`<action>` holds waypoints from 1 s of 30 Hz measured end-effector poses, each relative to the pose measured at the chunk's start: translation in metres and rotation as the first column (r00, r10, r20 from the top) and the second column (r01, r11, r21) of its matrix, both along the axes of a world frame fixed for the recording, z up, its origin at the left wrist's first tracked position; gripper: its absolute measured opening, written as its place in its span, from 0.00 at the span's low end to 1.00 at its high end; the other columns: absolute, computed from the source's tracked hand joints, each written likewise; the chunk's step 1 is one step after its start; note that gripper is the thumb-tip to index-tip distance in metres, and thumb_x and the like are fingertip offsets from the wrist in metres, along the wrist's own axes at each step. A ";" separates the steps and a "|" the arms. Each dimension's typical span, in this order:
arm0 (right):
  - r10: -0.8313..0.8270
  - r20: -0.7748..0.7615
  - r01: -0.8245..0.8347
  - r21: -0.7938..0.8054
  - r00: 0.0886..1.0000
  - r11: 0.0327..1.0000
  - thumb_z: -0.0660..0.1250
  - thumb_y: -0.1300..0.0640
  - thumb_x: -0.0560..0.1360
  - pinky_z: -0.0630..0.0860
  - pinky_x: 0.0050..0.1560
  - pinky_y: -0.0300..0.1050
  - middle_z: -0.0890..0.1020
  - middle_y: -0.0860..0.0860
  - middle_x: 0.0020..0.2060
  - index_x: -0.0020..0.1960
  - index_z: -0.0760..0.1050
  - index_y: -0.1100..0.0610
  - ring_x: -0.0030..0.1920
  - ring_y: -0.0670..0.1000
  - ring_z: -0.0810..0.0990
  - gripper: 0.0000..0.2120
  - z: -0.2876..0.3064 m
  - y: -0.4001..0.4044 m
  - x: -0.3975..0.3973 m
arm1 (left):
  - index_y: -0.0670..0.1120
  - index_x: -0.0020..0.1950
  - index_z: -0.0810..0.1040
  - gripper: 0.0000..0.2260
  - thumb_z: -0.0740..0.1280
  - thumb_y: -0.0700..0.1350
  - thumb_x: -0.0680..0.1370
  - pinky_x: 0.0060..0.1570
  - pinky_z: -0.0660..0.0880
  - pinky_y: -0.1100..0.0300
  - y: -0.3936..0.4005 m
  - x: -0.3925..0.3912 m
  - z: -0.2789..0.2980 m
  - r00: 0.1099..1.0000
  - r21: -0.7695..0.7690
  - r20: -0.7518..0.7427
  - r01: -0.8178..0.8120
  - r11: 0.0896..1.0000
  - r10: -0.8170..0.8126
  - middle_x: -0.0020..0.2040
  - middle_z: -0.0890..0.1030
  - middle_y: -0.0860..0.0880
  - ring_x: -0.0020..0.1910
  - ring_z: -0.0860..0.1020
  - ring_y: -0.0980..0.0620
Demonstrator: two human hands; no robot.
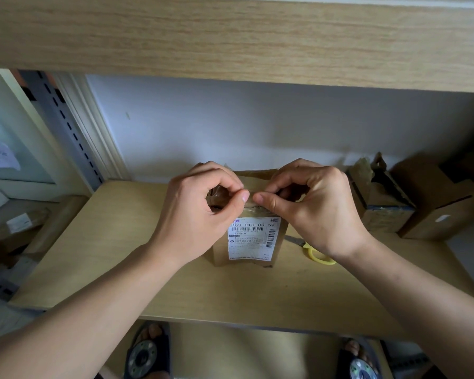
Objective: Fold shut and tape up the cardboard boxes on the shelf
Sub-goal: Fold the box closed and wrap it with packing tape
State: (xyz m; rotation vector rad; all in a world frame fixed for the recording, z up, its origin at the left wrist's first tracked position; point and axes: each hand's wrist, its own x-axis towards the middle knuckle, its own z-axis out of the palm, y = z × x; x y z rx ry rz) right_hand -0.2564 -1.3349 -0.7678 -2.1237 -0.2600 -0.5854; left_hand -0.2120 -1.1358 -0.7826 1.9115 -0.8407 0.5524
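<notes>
At the far left, beyond the shelf edge, a grey slotted metal upright rises, and dim cardboard parcels sit lower down in shadow.

My left hand comes next, fingers curled, thumb and forefinger pinching what looks like the roll end of clear tape. The roll itself is mostly hidden in my palm, so I cannot tell how much is left.

Between my hands stands the small cardboard box, middle of the pale wooden shelf, towards its far side. Its flaps look folded down. A white shipping label with barcodes covers its near face. Old glossy brown tape wrinkles along its top.

My right hand pinches the free end of the tape, thumb tip nearly meeting the left thumb, both just above the box's top near edge.

I judge the box light and fairly stiff, though its worn corners would give under a hard squeeze. It is best steadied by pressing down on the top seam. The tape is thin, sticky and apt to fold on itself, so it is best held taut by its ends.

Just right of the box, yellow-handled scissors lie flat, partly under my wrist. Farther right stand two more cardboard boxes, the nearer with torn flaps raised.
</notes>
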 end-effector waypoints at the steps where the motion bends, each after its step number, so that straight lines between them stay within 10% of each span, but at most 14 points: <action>1: -0.004 -0.004 0.004 0.005 1.000 1.000 0.82 0.53 0.68 0.77 0.38 0.38 0.84 0.46 0.39 0.38 0.85 0.53 0.38 0.49 0.82 0.07 0.000 0.000 0.000 | 0.40 0.41 0.82 0.04 0.75 0.37 0.75 0.45 0.78 0.54 0.000 0.000 0.000 1.000 -0.005 0.001 0.001 1.000 -0.001 0.43 0.83 0.50 0.44 0.82 0.52; 22: -0.109 -0.115 0.120 0.095 0.987 0.988 0.85 0.53 0.65 0.73 0.33 0.38 0.78 0.46 0.30 0.43 0.77 0.50 0.29 0.44 0.73 0.17 0.004 0.006 -0.001 | 0.45 0.46 0.78 0.10 0.77 0.38 0.72 0.49 0.72 0.69 -0.006 -0.003 -0.001 0.990 -0.028 -0.091 -0.110 0.994 0.107 0.45 0.81 0.54 0.48 0.81 0.54; 30: -0.074 -0.092 0.085 0.124 0.993 0.989 0.82 0.60 0.68 0.74 0.42 0.35 0.79 0.50 0.49 0.47 0.79 0.49 0.43 0.46 0.78 0.15 0.001 0.006 0.004 | 0.48 0.46 0.75 0.09 0.74 0.38 0.73 0.50 0.73 0.63 -0.015 0.001 -0.005 0.976 -0.166 -0.212 -0.078 0.983 0.042 0.44 0.78 0.52 0.46 0.77 0.51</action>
